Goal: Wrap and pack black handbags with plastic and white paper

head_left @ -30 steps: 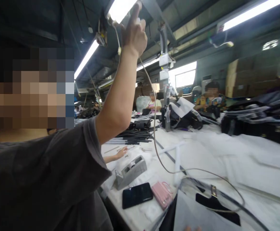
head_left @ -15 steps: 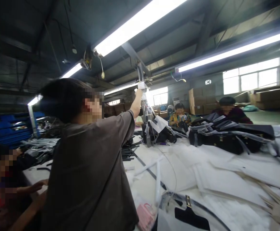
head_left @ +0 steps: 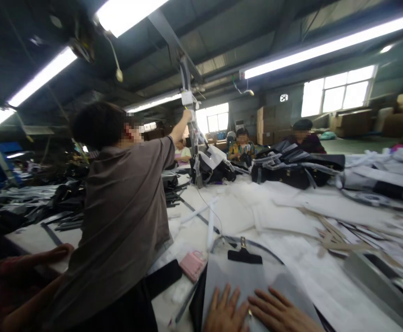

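My left hand lies flat with fingers stretched out, on a pale grey sheet. Beside it my right hand is also flat on the sheet, fingers extended and pointing up and left. Beneath the sheet is what looks like a black bag, its dark side showing at the left. A black tab with a gold-coloured buckle crosses the sheet's top edge. Behind it curves a dark handle. A small bright metal piece shows between my hands.
A pink pouch-like item lies left of the bag. A person in a brown shirt stands there, reaching up to a post. White sheets cover the table; wrapped black bags lie farther back. A grey device stands at right.
Both my hands have come into view, resting on the sheet. The view has tilted down and shifted right. The standing person still reaches to the post.
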`<state>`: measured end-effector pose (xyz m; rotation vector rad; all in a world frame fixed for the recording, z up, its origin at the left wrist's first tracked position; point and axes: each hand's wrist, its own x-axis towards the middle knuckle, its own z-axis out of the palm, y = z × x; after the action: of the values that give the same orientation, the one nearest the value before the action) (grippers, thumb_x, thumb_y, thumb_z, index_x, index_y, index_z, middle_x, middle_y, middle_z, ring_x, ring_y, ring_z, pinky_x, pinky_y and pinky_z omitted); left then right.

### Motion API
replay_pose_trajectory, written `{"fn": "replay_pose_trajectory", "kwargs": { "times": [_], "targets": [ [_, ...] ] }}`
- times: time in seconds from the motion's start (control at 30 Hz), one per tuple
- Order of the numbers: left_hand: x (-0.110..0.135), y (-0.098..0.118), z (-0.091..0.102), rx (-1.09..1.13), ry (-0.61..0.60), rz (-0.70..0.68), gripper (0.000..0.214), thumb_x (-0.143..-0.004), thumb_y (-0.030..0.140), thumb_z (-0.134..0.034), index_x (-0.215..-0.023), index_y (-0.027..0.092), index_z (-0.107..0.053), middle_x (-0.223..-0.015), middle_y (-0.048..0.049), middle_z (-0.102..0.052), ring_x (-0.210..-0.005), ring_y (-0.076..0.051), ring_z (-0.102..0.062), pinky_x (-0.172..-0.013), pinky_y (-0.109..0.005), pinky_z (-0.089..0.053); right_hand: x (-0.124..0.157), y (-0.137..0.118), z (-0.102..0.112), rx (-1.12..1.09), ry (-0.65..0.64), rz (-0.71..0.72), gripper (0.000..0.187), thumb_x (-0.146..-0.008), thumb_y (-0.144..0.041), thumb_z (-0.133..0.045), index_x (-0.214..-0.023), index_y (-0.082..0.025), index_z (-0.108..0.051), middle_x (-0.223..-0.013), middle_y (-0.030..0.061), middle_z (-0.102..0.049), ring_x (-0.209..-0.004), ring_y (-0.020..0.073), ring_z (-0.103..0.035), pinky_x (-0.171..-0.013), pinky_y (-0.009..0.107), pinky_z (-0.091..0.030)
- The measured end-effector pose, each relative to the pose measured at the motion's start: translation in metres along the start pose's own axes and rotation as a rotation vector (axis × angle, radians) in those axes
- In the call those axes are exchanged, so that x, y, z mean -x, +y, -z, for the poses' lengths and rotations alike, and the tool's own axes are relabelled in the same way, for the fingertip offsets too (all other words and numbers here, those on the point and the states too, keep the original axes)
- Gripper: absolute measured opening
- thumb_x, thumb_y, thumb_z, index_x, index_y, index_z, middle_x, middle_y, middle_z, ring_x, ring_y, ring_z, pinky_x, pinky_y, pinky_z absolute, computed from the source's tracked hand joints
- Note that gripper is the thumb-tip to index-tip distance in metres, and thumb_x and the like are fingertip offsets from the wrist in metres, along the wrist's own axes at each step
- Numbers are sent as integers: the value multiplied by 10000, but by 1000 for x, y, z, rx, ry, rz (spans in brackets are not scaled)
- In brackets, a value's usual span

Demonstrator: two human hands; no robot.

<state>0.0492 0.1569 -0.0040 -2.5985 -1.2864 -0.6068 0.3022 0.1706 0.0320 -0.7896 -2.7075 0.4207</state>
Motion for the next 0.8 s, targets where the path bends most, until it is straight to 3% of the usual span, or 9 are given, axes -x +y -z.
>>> {"fn": "replay_pose_trajectory", "kwargs": {
  "times": [0.07, 0.13, 0.3, 0.5, 0.63, 0.8],
  "targets": [
    [12, 14, 3, 32, -105, 36, 422, -985, 399, -460, -1385, 288, -540, -1453, -62, -547, -1365, -296, -467, -1103, -546, -416, 5, -7, 4, -15, -94, -8, 567, -1021, -421, -388, -1562, -327, -246, -1557, 52, -383, -1456, 287, -327, -1193, 578, -251],
    [15, 19, 13, 1, -223, 60, 443, -1003, 394, -400, -1417, 277, -509, -1507, -43, -484, -1405, -291, -422, -1141, -553, -368, 7, -8, 5, 0, -150, -29, 570, -1019, -434, -397, -1559, -308, -266, -1587, 62, -331, -1490, 309, -235, -1197, 625, -139],
    [-1, 0, 33, 36, -388, -57, 557, -986, 551, -380, -1463, 271, -444, -1543, -67, -430, -1426, -301, -386, -1162, -588, -291, 5, 3, 1, 45, -187, -77, 606, -996, -485, -442, -1555, -318, -277, -1629, 64, -237, -1507, 332, -165, -1187, 636, -27],
    [-1, -19, 29, 18, -377, -120, 603, -976, 583, -385, -1508, 299, -361, -1586, -56, -356, -1465, -302, -311, -1163, -571, -283, 5, 3, -1, 43, -141, -190, 659, -992, -565, -412, -1562, -262, -280, -1637, 81, -215, -1513, 320, -146, -1209, 577, -38],
    [-1, -23, 21, 41, -378, -97, 541, -1002, 503, -384, -1504, 301, -369, -1596, -48, -339, -1472, -276, -301, -1163, -539, -305, 5, 5, -5, 36, -133, -234, 592, -1019, -490, -393, -1558, -265, -293, -1637, 62, -218, -1515, 292, -152, -1223, 533, -18],
    [-3, -24, 18, 25, -324, -56, 591, -958, 469, -501, -1510, 303, -372, -1619, -94, -278, -1491, -348, -228, -1162, -557, -274, 3, 7, -9, 49, -120, -280, 590, -1002, -421, -456, -1554, -295, -292, -1647, 39, -186, -1518, 286, -144, -1229, 536, -21]
  ]
}}
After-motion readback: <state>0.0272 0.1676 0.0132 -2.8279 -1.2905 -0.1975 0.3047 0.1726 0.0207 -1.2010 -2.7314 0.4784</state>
